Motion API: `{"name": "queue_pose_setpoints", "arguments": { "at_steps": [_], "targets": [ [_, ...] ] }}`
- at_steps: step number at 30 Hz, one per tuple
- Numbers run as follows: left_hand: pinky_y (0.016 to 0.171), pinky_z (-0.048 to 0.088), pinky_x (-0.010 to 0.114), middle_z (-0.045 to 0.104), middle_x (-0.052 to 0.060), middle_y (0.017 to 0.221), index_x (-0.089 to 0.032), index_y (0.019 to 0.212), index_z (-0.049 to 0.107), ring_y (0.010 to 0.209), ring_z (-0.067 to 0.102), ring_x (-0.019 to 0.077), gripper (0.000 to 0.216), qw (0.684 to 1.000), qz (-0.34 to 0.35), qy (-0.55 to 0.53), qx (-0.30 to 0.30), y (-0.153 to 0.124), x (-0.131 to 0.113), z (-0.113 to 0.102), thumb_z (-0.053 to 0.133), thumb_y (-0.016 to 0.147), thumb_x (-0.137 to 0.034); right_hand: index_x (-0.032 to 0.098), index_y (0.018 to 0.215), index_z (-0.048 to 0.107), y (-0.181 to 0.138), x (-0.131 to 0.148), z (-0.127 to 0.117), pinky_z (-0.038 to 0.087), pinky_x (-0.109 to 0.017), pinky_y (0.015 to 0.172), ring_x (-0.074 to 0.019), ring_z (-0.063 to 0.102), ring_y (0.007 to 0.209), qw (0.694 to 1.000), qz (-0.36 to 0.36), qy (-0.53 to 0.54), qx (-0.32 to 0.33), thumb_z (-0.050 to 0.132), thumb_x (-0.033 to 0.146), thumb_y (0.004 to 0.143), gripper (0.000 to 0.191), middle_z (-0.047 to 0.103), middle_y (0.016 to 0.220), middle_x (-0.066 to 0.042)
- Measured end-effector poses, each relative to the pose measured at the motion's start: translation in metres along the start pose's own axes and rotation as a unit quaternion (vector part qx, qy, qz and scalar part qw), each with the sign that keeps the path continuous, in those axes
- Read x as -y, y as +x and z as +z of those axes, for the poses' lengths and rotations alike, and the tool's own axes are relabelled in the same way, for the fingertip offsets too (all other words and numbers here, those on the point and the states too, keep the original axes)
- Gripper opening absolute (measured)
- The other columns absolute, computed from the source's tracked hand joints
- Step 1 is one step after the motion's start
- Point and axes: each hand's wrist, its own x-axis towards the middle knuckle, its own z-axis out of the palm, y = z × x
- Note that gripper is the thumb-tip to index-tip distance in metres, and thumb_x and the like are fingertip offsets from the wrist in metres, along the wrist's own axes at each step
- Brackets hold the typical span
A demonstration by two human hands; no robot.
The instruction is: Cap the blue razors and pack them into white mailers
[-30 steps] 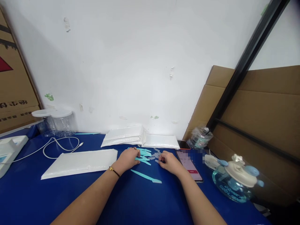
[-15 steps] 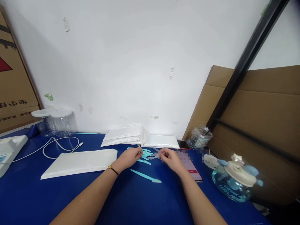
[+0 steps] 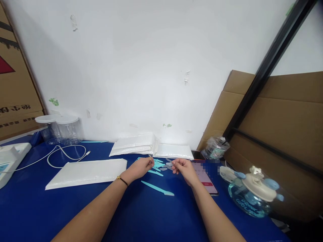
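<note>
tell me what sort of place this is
Probably a packing or light-assembly workstation: there are stacked white padded packets, loose teal pieces and a printed cardboard box at far left.

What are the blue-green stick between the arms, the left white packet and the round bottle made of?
Blue-green stick: probably smooth plastic; its handle is thin and evenly coloured.
White packet: maybe plastic film, slightly shiny; light glints along its creased edge.
Round bottle: glossy plastic or glass; it's see-through, but I can't tell which.

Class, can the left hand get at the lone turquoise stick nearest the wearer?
Probably yes: the turquoise stick lies near the left hand, on the blue tabletop, and nothing visible blocks the way.
</note>
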Motion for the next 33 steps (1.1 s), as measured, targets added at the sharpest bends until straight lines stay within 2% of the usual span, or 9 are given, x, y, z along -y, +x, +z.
{"name": "queue_pose_setpoints", "arguments": {
  "at_steps": [5, 10, 17, 22, 26, 30, 32, 33],
  "targets": [
    [0.058, 0.034, 0.021, 0.052, -0.001, 0.072, -0.019, 0.08, 0.051, 0.062, 0.043, 0.0117, 0.021, 1.0, 0.0, 0.003, 0.005, -0.001, -0.003, -0.002, 0.034, 0.086, -0.031, 0.014, 0.076, 0.06, -0.001, -0.001, 0.006, 0.039, -0.021, 0.047, -0.0116, 0.057, 0.05, 0.999, -0.004, 0.039, 0.001, 0.066, 0.047, 0.07, 0.034, 0.064, 0.062, -0.003],
    [0.058, 0.034, 0.021, 0.053, 0.0, 0.073, -0.019, 0.08, 0.051, 0.062, 0.044, 0.0118, 0.024, 1.0, -0.005, 0.006, 0.003, -0.001, -0.003, -0.002, 0.033, 0.087, -0.033, 0.014, 0.081, 0.063, -0.001, 0.001, 0.003, 0.041, -0.022, 0.054, -0.0125, 0.059, 0.058, 0.998, -0.027, 0.053, 0.001, 0.071, 0.037, 0.068, 0.028, 0.064, 0.064, -0.002],
    [0.059, 0.033, 0.021, 0.053, -0.001, 0.073, -0.019, 0.079, 0.051, 0.063, 0.044, 0.0119, 0.02, 1.0, 0.008, 0.005, 0.001, -0.001, -0.002, -0.002, 0.035, 0.085, -0.03, 0.015, 0.083, 0.065, 0.0, -0.002, 0.002, 0.047, -0.028, 0.065, -0.015, 0.061, 0.065, 0.997, -0.064, -0.02, 0.026, 0.07, 0.04, 0.068, 0.03, 0.065, 0.068, -0.003],
    [0.057, 0.033, 0.02, 0.055, -0.001, 0.071, -0.019, 0.081, 0.054, 0.062, 0.045, 0.0114, 0.018, 1.0, -0.001, -0.015, 0.008, -0.002, -0.006, 0.0, 0.038, 0.082, -0.026, 0.016, 0.087, 0.065, 0.0, -0.007, 0.009, 0.048, -0.03, 0.069, -0.0165, 0.063, 0.071, 0.994, -0.069, -0.028, 0.074, 0.067, 0.039, 0.071, 0.028, 0.067, 0.074, -0.005],
    [0.055, 0.035, 0.02, 0.06, 0.0, 0.072, -0.018, 0.083, 0.059, 0.063, 0.051, 0.0119, 0.021, 0.998, -0.002, -0.041, 0.049, -0.002, -0.014, 0.004, 0.041, 0.08, -0.028, 0.016, 0.083, 0.065, -0.005, -0.002, 0.01, 0.048, -0.029, 0.065, -0.0161, 0.063, 0.065, 0.99, -0.035, -0.043, 0.131, 0.07, 0.038, 0.067, 0.028, 0.066, 0.067, -0.003],
    [0.054, 0.035, 0.02, 0.064, 0.001, 0.074, -0.019, 0.08, 0.065, 0.064, 0.054, 0.0127, 0.019, 0.995, 0.004, -0.018, 0.098, -0.003, -0.018, 0.008, 0.051, 0.074, -0.032, 0.016, 0.081, 0.067, -0.01, 0.006, 0.0, 0.045, -0.026, 0.055, -0.0128, 0.057, 0.053, 0.969, 0.009, -0.103, 0.223, 0.072, 0.037, 0.065, 0.027, 0.064, 0.061, -0.001],
    [0.054, 0.035, 0.02, 0.064, 0.0, 0.074, -0.021, 0.08, 0.066, 0.065, 0.055, 0.0127, 0.017, 0.995, 0.007, 0.013, 0.096, -0.002, -0.016, 0.009, 0.055, 0.072, -0.031, 0.016, 0.081, 0.068, -0.009, 0.006, -0.008, 0.042, -0.024, 0.052, -0.012, 0.053, 0.051, 0.963, 0.005, -0.162, 0.214, 0.068, 0.037, 0.069, 0.024, 0.062, 0.061, -0.001],
    [0.056, 0.035, 0.021, 0.064, 0.0, 0.075, -0.022, 0.08, 0.066, 0.067, 0.056, 0.013, 0.016, 0.996, 0.005, 0.035, 0.082, -0.002, -0.013, 0.008, 0.056, 0.072, -0.03, 0.016, 0.08, 0.068, -0.007, 0.005, -0.012, 0.041, -0.024, 0.051, -0.0122, 0.052, 0.051, 0.963, -0.01, -0.201, 0.179, 0.065, 0.036, 0.071, 0.022, 0.062, 0.061, -0.001]
  ]
}}
